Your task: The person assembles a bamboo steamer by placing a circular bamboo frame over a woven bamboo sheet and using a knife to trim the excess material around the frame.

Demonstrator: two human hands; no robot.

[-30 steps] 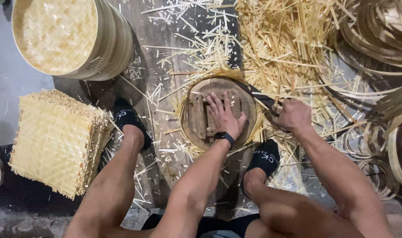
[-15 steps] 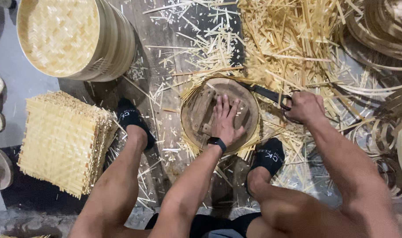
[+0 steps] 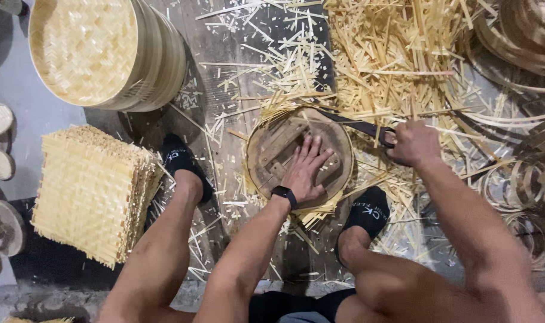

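Left hand (image 3: 307, 170) is flat, fingers spread, palm down on a round wooden form (image 3: 299, 157) with crossed wooden battens on top. Not gripping anything, just pressing. Black watch (image 3: 284, 194) on that wrist.

Under the form, a woven bamboo mat (image 3: 311, 209): its loose strip ends stick out past the disc edge just below the wrist and up past the fingertips, on the far side.

Right hand (image 3: 413, 143) is closed around the dark handles of large shears (image 3: 359, 127). Blades run from that hand toward the left hand and lie along the upper right rim of the form, touching or just above the mat fringe; can't tell which. Can't tell whether the blades are apart or closed.

Around the hands:
- Beyond both hands: thick pile of cut bamboo strips (image 3: 392, 54) on the board floor, scraps scattered close to the form on all sides.
- Outboard of the right hand: coiled bamboo hoops (image 3: 511, 185), more rings at the far corner.
- Well to the outside of the left hand: square stack of woven mats (image 3: 90, 191), near the person's left knee.
- Far beyond the left hand: stack of round bamboo steamer baskets (image 3: 105, 51), woven base facing up.
- Feet in black socks either side of the form: left foot (image 3: 185, 164) just beside the left forearm, right foot (image 3: 365, 215) below the right hand.
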